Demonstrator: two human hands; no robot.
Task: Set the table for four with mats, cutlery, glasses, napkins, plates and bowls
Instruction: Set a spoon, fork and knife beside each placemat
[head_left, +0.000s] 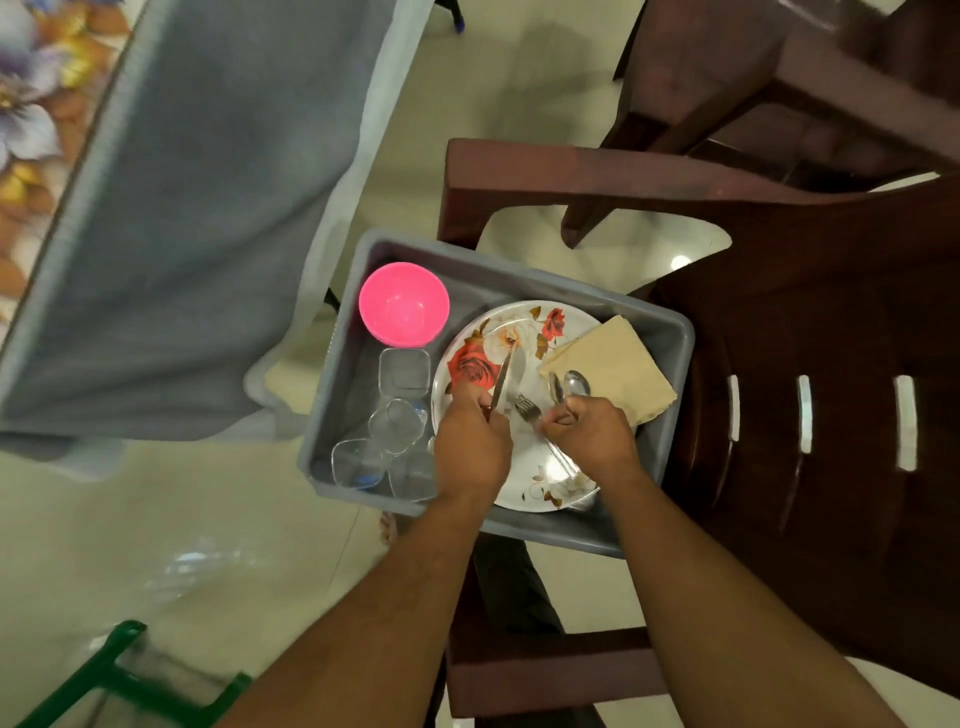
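Note:
A grey tub rests on a brown chair. Inside it lie a rose-patterned plate, a pink bowl, several clear glasses and folded beige napkins. My left hand grips a knife whose blade points up over the plate. My right hand holds spoons with their bowls sticking out above my fingers. A fork lies on the plate between my two hands.
The dining table with a grey cloth and floral top fills the upper left. A brown plastic chair carries the tub, and a second chair stands behind it. A green frame sits on the pale floor at the lower left.

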